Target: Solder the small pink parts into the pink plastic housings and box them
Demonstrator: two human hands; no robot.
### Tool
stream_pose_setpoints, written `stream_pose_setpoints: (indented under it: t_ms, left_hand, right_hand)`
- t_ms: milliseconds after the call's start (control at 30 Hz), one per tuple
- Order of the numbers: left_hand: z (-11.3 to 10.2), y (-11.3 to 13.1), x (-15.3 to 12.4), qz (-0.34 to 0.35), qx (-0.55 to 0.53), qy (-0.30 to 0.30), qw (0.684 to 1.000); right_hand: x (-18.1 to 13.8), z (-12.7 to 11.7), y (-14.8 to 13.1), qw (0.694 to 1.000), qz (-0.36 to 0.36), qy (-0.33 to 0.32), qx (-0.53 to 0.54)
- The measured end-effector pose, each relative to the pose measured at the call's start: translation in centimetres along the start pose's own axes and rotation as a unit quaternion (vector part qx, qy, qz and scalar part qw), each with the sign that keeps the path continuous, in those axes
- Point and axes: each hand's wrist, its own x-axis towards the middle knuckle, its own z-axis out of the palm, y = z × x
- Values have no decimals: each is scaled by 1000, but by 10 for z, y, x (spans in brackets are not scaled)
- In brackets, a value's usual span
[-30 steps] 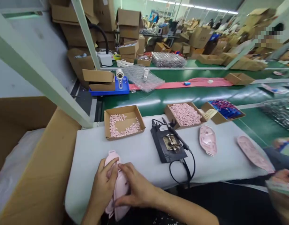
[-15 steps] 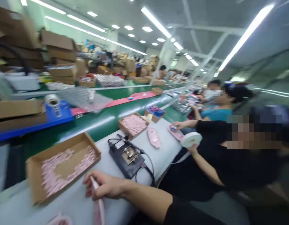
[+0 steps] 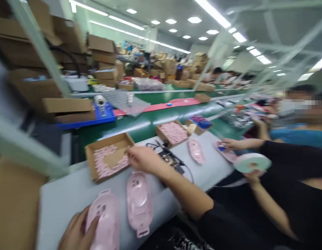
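Note:
At the lower left, my left hand [image 3: 79,231] grips a pink plastic shell [image 3: 107,218] by its left side, thumb over the face. A second pink plastic shell [image 3: 139,203], oval with small openings and end tabs, lies face up on the white worktop to its right. My right hand [image 3: 142,158] is at the right edge of a shallow cardboard tray [image 3: 129,139]. Its fingers are drawn together; what they hold, if anything, is hidden. Small pink parts [image 3: 105,163] lie in the tray. Behind my right forearm sits a black device [image 3: 174,159] with cables, partly covered.
Another cardboard tray [image 3: 185,137] holds small pink pieces. Beside it lies another pink shell [image 3: 195,151]. To the right, a co-worker's hand [image 3: 252,177] holds a white tape roll [image 3: 252,163]. A green conveyor belt [image 3: 142,121] runs behind the worktop.
My right hand has let go of a pink shell, now on the worktop, and moved to the tray. My left hand has come into view on another shell. The view has swung left.

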Motion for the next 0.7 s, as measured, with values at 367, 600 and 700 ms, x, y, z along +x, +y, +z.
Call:
stream_pose_setpoints:
  t_ms: [367,600,700]
  left_hand:
    - [-8,37,-76,-207,-311,-15,927]
    - [-8,62,-92,-200,-421,-29,884]
    - [-7,71,-95,-188,-416,-65,887]
  right_hand:
    - [128,52,-9,978,-29,-145,-151]
    - [100,42,-4,984,-70,-92,-138]
    - [45,28,-12,988,-125,-27,-92]
